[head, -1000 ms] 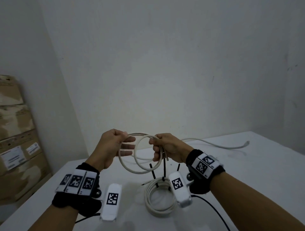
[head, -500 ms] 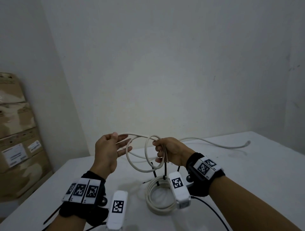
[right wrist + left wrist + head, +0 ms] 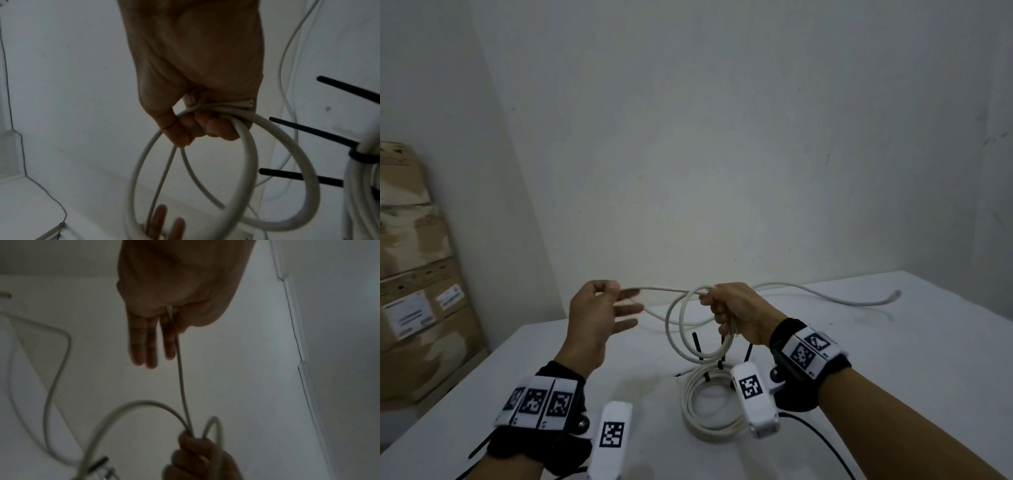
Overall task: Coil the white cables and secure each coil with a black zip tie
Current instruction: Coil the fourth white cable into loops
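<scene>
Head view shows the white table (image 3: 893, 359) running wide and bare to the right, its left edge near stacked cardboard boxes (image 3: 410, 274), with a finished coil (image 3: 709, 407) (bound by black zip ties (image 3: 697, 346)) lying near the front edge beside the right wrist. Above it, the right hand (image 3: 736, 311) is curled tight around two hanging loops of the white cable (image 3: 688, 329), whose tail trails toward the far right edge. The left hand (image 3: 599, 311) pinches a straight stretch, other fingers extended.
</scene>
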`<state>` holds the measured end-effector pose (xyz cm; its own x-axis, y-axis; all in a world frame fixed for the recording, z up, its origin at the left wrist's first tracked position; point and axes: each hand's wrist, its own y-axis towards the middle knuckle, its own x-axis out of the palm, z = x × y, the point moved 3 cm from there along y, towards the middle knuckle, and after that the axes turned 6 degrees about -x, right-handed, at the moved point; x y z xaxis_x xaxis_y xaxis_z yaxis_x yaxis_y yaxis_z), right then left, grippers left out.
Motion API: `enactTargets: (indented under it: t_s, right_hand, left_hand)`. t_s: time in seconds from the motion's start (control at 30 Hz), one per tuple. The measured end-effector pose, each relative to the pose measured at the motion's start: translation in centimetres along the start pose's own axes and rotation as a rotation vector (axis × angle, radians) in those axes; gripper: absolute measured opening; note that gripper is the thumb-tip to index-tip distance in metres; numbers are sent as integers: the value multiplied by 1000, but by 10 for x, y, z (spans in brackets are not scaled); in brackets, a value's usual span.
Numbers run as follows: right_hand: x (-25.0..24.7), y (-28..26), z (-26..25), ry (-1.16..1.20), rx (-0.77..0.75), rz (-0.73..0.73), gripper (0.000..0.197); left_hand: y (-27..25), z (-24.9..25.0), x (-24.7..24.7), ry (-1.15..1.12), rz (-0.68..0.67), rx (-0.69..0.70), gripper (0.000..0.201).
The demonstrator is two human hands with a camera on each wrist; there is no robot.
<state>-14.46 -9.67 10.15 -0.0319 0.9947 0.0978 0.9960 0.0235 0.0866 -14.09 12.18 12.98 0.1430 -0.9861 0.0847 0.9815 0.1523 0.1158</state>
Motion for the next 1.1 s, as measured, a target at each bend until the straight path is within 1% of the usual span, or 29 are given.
enactTargets:
  t_s: [0.07,0.1,0.13,0.2,0.23,0.27,0.3,0.33,0.37,0.4,0.43,0.5,0.57,0.67,0.73,0.8,0.87,0.93,1.0,1.1]
  right_hand:
    - [-4,0,-2,-26,-3,15,23]
    - [-6,0,-4,-46,-2,12,25]
    - [-5,0,-6,-76,2,-3,26]
    - [-1,-1,-12,-152,8,-53,26]
    - [2,-1,-15,-185,8,-78,25]
    - [5,-1,-17,-213,8,-102,24]
    - [9,-1,-20,-235,5,-123,23]
    - [14,-2,-22,-251,0,-142,22]
    - [18,-2,-24,-260,-6,-157,20]
    - [21,-2,-26,-261,-15,-167,17]
    - [22,-1,-28,-252,-25,-170,16]
    - [21,-1,-31,-203,-36,-161,18]
    - [17,0,-31,-129,-31,-182,16]
    - [16,-1,-31,-77,-43,-247,10]
    - [14,-1,-30,-79,-73,-276,5]
    - [11,-2,-27,-33,-103,-295,12]
    - [8,-2,-27,14,-163,-260,22]
    - [9,0,-27,47,-215,-206,25]
    - [14,2,-28,50,-234,-169,23]
    - [18,2,-29,-29,-240,-195,22]
  left_hand:
    - [6,-7,-5,310,-71,-41,4]
    - [9,-10,-6,443,-99,-47,9]
    - [11,-10,-6,514,-113,-33,13]
    - [12,-2,-3,479,-110,27,17]
    - [8,4,3,423,-133,54,14]
    - [5,10,10,384,-176,69,20]
    - [3,14,18,388,-238,88,37]
    - [0,19,27,439,-310,110,51]
    - [-3,22,36,526,-380,137,58]
    - [-7,24,44,604,-450,157,56]
    - [-10,25,50,654,-512,162,48]
    - [-10,24,56,608,-578,129,31]
    - [-9,21,53,485,-593,55,25]
    - [-9,17,50,328,-620,-51,22]
    - [-7,17,48,214,-587,-90,21]
    - [-3,19,42,93,-521,-119,18]
    - [-1,21,36,-4,-485,-138,14]
    - [-4,19,33,-5,-485,-150,13]
    - [-8,15,34,40,-478,-148,13]
    - [-13,11,34,118,-461,-126,13]
